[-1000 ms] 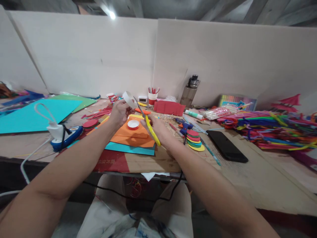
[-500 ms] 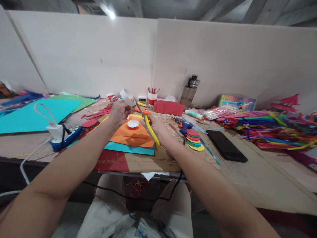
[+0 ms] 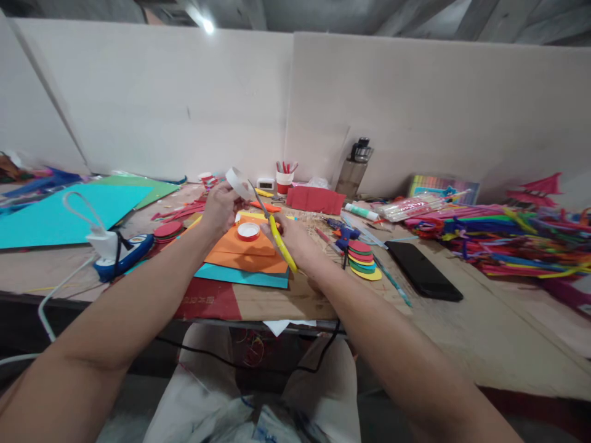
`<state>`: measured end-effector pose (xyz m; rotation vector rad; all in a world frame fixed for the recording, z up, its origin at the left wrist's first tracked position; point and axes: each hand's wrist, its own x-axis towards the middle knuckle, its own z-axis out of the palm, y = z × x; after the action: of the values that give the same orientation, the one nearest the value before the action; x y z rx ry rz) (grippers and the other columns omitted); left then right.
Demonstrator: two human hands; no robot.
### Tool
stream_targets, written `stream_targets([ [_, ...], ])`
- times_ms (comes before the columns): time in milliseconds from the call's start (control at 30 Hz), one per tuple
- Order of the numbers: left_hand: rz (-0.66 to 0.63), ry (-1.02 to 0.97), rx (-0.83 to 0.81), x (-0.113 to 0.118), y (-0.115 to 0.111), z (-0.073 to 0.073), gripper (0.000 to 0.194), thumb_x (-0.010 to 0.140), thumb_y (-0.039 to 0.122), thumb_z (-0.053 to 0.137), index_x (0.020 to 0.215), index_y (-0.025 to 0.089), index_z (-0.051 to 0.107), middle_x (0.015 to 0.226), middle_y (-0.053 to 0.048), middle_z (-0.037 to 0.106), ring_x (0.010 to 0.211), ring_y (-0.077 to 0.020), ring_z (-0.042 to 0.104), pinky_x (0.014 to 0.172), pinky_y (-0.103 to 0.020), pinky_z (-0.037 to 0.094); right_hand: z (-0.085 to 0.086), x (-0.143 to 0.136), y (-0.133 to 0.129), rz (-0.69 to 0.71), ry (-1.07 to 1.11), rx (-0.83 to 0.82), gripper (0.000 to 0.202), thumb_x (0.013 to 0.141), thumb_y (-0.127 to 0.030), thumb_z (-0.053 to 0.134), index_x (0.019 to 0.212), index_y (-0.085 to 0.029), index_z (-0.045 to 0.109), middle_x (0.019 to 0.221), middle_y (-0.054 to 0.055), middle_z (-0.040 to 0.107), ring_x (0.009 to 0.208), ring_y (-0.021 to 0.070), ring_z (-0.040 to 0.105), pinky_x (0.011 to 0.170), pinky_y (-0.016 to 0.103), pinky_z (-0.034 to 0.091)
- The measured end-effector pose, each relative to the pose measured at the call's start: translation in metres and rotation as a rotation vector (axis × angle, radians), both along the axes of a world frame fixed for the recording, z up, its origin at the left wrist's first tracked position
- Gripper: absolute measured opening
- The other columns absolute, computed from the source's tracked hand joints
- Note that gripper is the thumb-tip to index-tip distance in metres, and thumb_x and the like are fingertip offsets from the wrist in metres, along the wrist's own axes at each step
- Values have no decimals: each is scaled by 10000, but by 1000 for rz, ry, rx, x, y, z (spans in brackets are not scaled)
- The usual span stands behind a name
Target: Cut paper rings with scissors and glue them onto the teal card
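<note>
A curled white strip (image 3: 236, 182) stands up just left of the frame's centre, its lower end clamped in the fingers of the left hand (image 3: 222, 208). Just beside its right edge rise the blades of the yellow-handled scissors (image 3: 281, 245), tips tilted toward the upper left; whether they touch the strip I cannot tell. The right hand (image 3: 293, 239) has its fingers closed around the scissors' handles. Below and between the hands, a red-rimmed white disc (image 3: 248, 231) lies on orange sheets (image 3: 249, 263), with a turquoise sheet (image 3: 244, 276) under them. Farther out on the tabletop (image 3: 489, 344), a stack of coloured discs (image 3: 364, 264) and a black phone (image 3: 423, 271) lie right of centre, while a grey bottle (image 3: 353, 175) stands behind.
</note>
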<state>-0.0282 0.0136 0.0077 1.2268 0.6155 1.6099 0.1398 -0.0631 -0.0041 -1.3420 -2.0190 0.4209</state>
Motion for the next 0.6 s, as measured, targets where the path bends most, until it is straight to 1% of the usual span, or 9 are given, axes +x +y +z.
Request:
stream_targets([
  [133, -17, -22, -24, 2, 1, 0, 218, 579, 157, 697, 621, 162, 484, 574, 41, 543, 467, -60, 520, 430, -163, 408, 1, 0, 0, -15, -24, 17, 318, 931, -454, 484, 944, -161, 606, 786, 30, 626, 657, 130, 515, 621, 238, 355],
  [233, -20, -55, -32, 1, 2, 1, 230, 547, 123, 686, 641, 170, 481, 587, 43, 553, 479, -69, 533, 408, -161, 391, 1, -1, 0, -22, -28, 21, 317, 943, -439, 467, 966, -158, 612, 816, 47, 646, 687, 140, 544, 634, 241, 367],
  [400, -57, -59, -33, -1, 2, 1, 230, 539, 86, 649, 627, 170, 455, 588, 51, 544, 456, -47, 495, 406, -154, 379, 2, -2, 1, -33, -56, 12, 306, 947, -426, 469, 991, -160, 614, 846, 60, 670, 721, 154, 579, 631, 238, 378],
  [500, -73, -37, -49, -1, 1, 3, 240, 560, 103, 673, 621, 165, 448, 587, 48, 540, 456, -41, 486, 412, -151, 381, 3, -2, 1, -42, -67, 10, 298, 948, -410, 472, 992, -155, 619, 844, 62, 672, 723, 155, 582, 633, 238, 378],
  [600, -69, -23, -75, 0, -1, 4, 236, 586, 145, 707, 634, 156, 476, 582, 43, 544, 456, -41, 483, 406, -148, 373, 4, -3, 0, -44, -80, 12, 302, 951, -406, 462, 972, -152, 624, 829, 62, 669, 713, 155, 575, 622, 238, 370],
])
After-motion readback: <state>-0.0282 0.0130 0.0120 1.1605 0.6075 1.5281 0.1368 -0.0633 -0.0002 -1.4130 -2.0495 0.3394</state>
